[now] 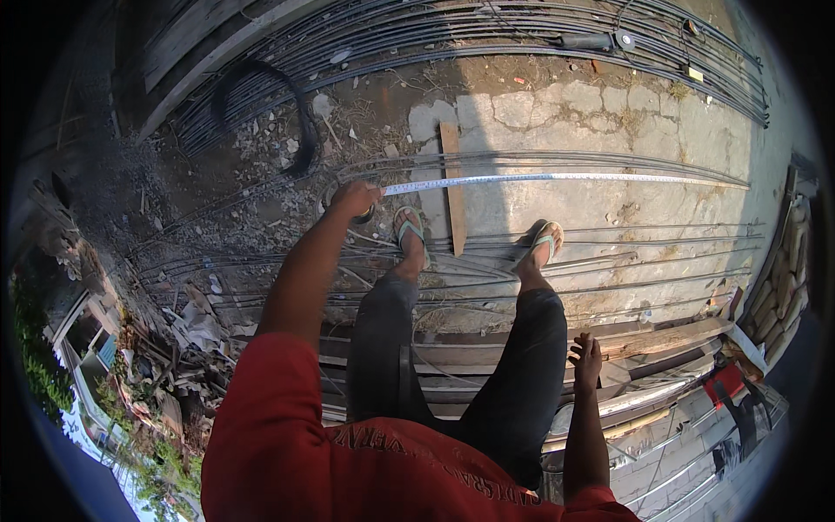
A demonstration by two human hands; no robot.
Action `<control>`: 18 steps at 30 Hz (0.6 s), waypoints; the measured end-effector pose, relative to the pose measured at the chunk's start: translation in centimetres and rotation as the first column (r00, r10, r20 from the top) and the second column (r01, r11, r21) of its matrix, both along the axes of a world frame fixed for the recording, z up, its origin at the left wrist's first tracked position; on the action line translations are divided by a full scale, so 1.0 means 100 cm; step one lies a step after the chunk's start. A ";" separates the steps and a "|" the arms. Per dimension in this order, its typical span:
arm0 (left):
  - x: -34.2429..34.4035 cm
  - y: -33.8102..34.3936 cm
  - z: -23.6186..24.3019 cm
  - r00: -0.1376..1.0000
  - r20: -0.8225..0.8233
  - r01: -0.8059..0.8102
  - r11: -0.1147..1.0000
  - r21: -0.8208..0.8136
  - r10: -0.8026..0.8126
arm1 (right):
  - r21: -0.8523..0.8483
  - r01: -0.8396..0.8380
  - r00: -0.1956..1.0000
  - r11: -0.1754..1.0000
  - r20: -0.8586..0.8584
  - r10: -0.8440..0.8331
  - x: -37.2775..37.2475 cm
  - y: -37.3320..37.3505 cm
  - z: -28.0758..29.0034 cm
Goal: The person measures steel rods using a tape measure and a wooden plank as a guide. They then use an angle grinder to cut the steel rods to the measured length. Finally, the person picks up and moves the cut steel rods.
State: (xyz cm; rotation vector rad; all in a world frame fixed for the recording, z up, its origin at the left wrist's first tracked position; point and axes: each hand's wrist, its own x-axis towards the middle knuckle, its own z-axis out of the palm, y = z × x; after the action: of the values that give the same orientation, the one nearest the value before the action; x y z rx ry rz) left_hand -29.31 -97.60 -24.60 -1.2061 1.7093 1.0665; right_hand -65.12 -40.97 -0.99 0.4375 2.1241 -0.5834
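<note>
My left hand [355, 200] is closed round a tape measure, whose dark rounded case [364, 215] shows partly below the fingers. From it the white blade [548, 177] runs out to the right, nearly straight, beside several thin steel rods [600, 157]. The blade passes over a narrow wooden board [453, 196] lying crosswise on the ground. Hanging by my right thigh, my right hand [587, 358] has loosely bent fingers set apart, with nothing visible in them.
My sandalled feet stand either side of the board's near end. Long steel bars [409, 43] lie in a bundle at the far side, with an angle grinder [596, 41] on them. A black coiled loop [306, 130] lies far left. Timber [670, 337] is stacked near right; rubble covers the left ground.
</note>
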 end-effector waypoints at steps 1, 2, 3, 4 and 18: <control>0.006 0.003 -0.020 0.999 0.036 -0.011 1.000 -0.025 0.012 | -0.060 -0.059 0.998 0.996 -0.011 0.059 0.012 -0.041 -0.001; 0.007 0.004 -0.037 0.997 0.067 -0.022 0.998 -0.050 0.025 | -0.090 -0.219 0.976 0.972 -0.019 0.218 0.027 -0.079 0.005; 0.004 0.006 -0.054 0.995 0.091 -0.030 0.997 -0.075 0.037 | -0.116 -0.371 0.929 0.921 -0.034 0.370 0.045 -0.109 0.010; -0.001 0.003 -0.069 0.990 0.123 -0.059 0.996 -0.073 0.068 | -0.099 -0.518 0.855 0.850 -0.040 0.517 0.065 -0.124 0.007; 0.011 0.022 -0.265 0.975 0.208 -0.033 0.982 -0.187 0.072 | 0.152 -0.857 0.513 0.493 0.149 0.845 0.212 -0.035 -0.102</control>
State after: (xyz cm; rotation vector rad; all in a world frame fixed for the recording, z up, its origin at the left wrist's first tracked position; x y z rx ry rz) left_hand -28.21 -95.35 -51.13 -1.4340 1.6408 0.7905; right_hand -43.91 -44.48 -11.19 -0.5265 2.0246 0.2533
